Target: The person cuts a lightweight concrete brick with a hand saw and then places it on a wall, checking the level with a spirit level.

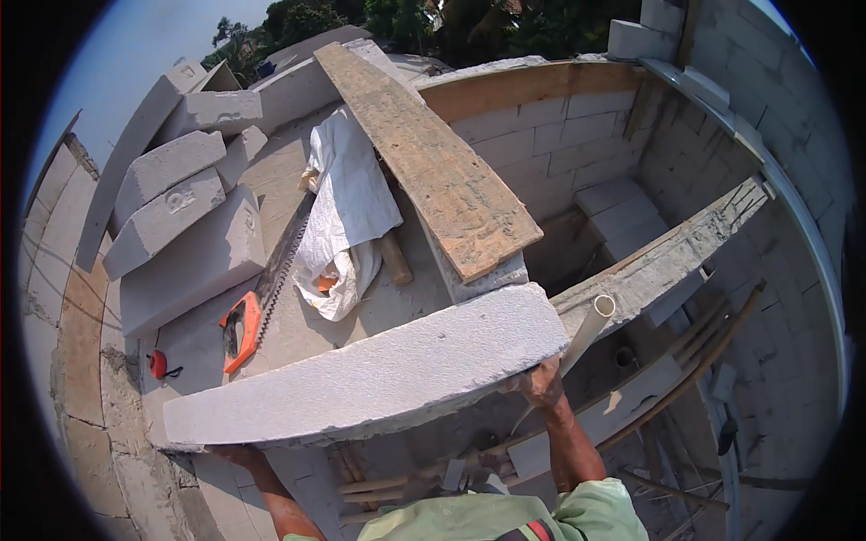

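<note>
A long pale lightweight concrete block [370, 365] lies across the wall edge in front of me. My right hand [543, 383] grips its right end at the near lower edge, beside an upright white plastic pipe [588, 332]. Under the block's left end is my left hand [236, 453], its fingers mostly hidden by the block. A hand saw with an orange handle [242, 332] and a long toothed blade lies just beyond the block. Next to the saw is a crumpled white woven sack [347, 198], with a wooden handle [394, 259] sticking out below it.
Several concrete blocks [194, 243] are piled at the left, near a small red tool with a black strap [161, 364]. A rough wooden plank [433, 167] runs away from me. Right of it drops a deep walled opening, crossed by a concrete beam [667, 243]. Bamboo poles [695, 365] lean below.
</note>
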`<state>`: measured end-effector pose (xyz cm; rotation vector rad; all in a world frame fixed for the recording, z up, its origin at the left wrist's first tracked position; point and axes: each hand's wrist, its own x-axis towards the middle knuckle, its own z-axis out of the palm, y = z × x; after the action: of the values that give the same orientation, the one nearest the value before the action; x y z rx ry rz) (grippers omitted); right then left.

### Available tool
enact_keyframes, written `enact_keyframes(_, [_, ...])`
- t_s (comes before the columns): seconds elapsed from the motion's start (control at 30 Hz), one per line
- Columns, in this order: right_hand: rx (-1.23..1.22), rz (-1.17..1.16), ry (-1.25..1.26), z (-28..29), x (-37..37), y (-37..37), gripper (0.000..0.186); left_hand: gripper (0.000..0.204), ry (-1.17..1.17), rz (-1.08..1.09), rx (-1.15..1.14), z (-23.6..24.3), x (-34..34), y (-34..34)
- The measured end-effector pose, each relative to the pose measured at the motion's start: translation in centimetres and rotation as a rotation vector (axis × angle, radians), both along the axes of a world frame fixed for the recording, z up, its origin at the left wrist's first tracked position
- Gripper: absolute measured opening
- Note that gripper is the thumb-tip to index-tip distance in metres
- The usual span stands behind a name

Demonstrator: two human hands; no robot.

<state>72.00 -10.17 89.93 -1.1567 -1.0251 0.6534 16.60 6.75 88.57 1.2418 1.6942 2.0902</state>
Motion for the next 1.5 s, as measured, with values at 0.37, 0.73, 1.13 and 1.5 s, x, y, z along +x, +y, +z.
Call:
enact_keyframes(0.37, [-0.016,-0.035,-0.036,-0.2,-0.2,0.0,0.102,0.08,-0.062,-0.134,0.048,-0.7,-1.3,-0.1])
enact_keyframes(0.73, [0.125,0.036,-0.134,0.3,0.3,0.6,0.071,0.086,-0.019,-0.336,-0.186,1.9,-1.2,-1.9])
enact_keyframes(1.13, [0.004,-0.082,-0.39,-2.5,1.2,0.1,0.059,0.081,0.105,-0.213,-0.235,0.1,-4.2,-1.6])
enact_keyframes(1.5, [-0.065,-0.225,-0.544,-5.1,2.4,-0.2,0.068,0.077,0.224,-0.159,-0.324,1.7,-3.1,-3.6])
